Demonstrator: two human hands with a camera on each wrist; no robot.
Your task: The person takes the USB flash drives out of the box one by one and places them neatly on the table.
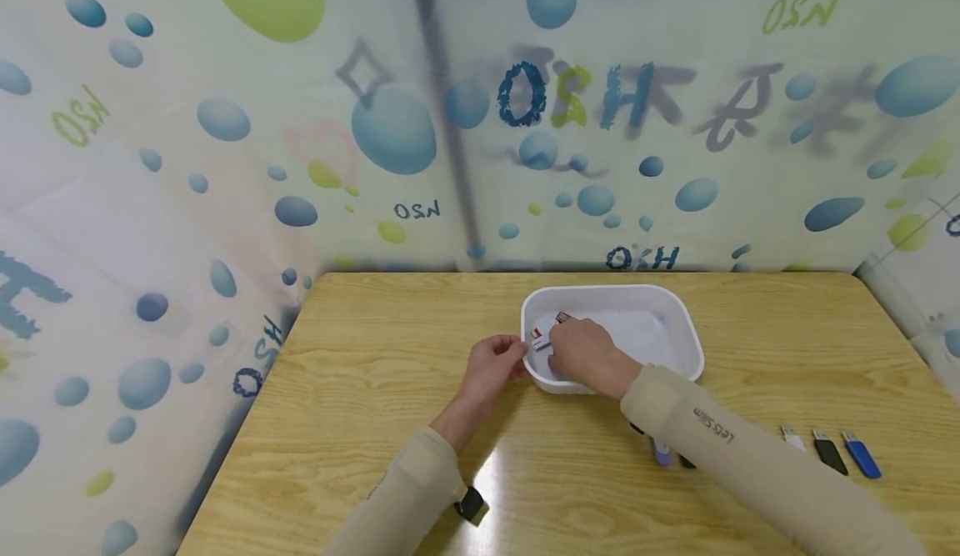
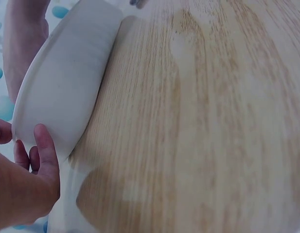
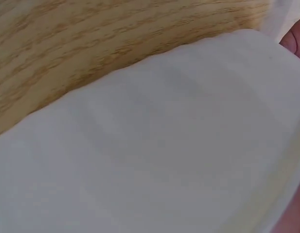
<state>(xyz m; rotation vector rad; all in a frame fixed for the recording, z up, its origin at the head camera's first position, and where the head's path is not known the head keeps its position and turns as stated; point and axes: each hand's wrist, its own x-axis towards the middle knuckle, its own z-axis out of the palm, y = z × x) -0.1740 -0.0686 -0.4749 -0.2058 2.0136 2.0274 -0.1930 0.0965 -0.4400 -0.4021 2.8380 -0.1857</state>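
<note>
A white plastic basin (image 1: 678, 323) stands on the wooden table. My left hand (image 1: 493, 364) grips its left end; in the left wrist view the thumb (image 2: 46, 148) lies on the outer wall and a fingertip (image 2: 3, 131) is at the rim. Reaching over the near rim, my right hand (image 1: 585, 349) is down inside the basin with its fingers bent. Beside it lie a white-and-red USB stick (image 1: 540, 341) and a metal USB plug (image 1: 562, 317). The right fingertips are hidden under the hand, so any hold is unclear. The right wrist view mostly shows the basin's wall (image 3: 154, 136).
To the right on the table (image 1: 360, 331), a white USB stick (image 1: 792, 437), a black one (image 1: 830, 453) and a blue one (image 1: 862, 456) lie in a row. A purple one (image 1: 662, 453) and a dark one (image 1: 687, 461) are partly behind the right sleeve. A patterned curtain (image 1: 465, 164) hangs behind.
</note>
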